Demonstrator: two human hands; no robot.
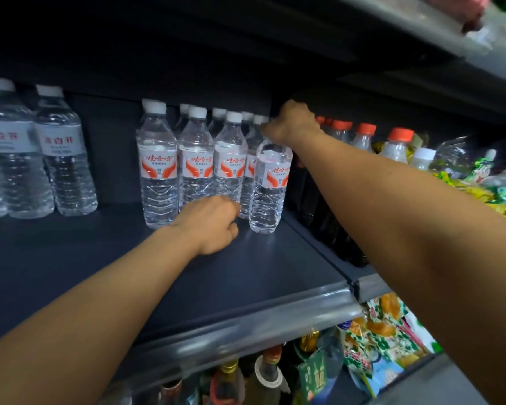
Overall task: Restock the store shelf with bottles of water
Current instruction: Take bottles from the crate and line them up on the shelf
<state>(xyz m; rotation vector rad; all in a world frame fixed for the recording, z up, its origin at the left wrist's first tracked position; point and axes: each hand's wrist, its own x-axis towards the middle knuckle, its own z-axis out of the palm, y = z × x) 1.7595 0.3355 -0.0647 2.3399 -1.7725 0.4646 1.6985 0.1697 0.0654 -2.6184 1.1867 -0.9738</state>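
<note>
Several clear water bottles with white caps and red-and-white labels [157, 168] stand in rows at the back of a dark shelf [231, 276]. My right hand [289, 122] grips the top of the rightmost front bottle [270, 185], which stands on the shelf; its cap is hidden under my fingers. My left hand [209, 225] is low on the shelf in front of the bottles, fingers curled, its knuckles against the base of a bottle in the front row [228, 159]. Whether it holds that bottle cannot be seen.
Two larger water bottles with white labels [62, 153] stand at the left of the shelf. Orange-capped bottles [398, 144] and snack packets [479, 185] fill the neighbouring section on the right. Glass bottles and packets sit on the shelf below. Another shelf hangs close overhead.
</note>
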